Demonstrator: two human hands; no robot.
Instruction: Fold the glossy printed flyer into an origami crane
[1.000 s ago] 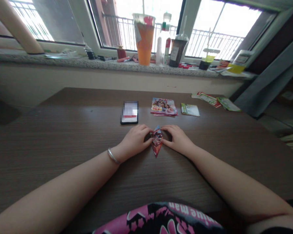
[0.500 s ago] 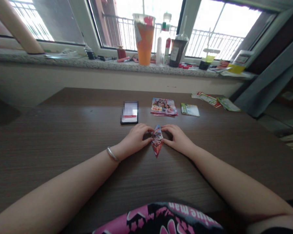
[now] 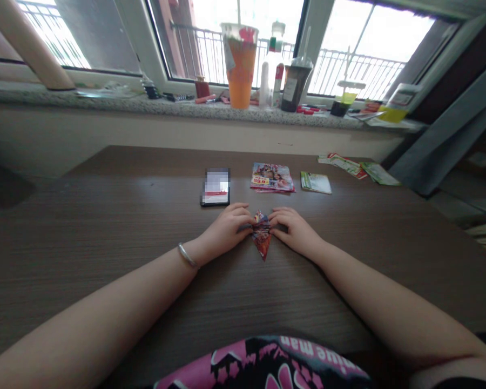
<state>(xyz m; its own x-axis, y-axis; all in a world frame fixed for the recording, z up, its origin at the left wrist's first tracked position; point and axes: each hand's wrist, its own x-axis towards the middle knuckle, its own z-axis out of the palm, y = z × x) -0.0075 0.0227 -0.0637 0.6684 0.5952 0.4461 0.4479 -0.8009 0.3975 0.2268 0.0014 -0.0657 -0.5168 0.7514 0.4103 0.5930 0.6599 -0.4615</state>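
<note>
A small folded piece of printed paper point(image 3: 262, 240), red toward its near tip, lies in a narrow diamond shape on the brown table point(image 3: 146, 232). My left hand point(image 3: 231, 222) pinches its left side between thumb and fingers. On the opposite edge, the thumb and fingertips of my right hand point(image 3: 292, 226) close on the paper as well. Its middle looks creased or bunched between the two hands. The exact finger contact is too small to make out. A silver bangle point(image 3: 187, 255) circles my left wrist.
Beyond my hands lie a phone point(image 3: 215, 187), a stack of printed leaflets point(image 3: 272, 177) and a small paper pad point(image 3: 316, 182). Paper strips point(image 3: 348, 166) rest at the far right. On the windowsill point(image 3: 178, 108) stand an orange drink cup point(image 3: 240, 70), a dark cup point(image 3: 295, 84) and bottles.
The paper's upper part has gone from a flat point to a creased, bunched shape, and its near tip has shifted slightly right. Both hands stay on its sides.
</note>
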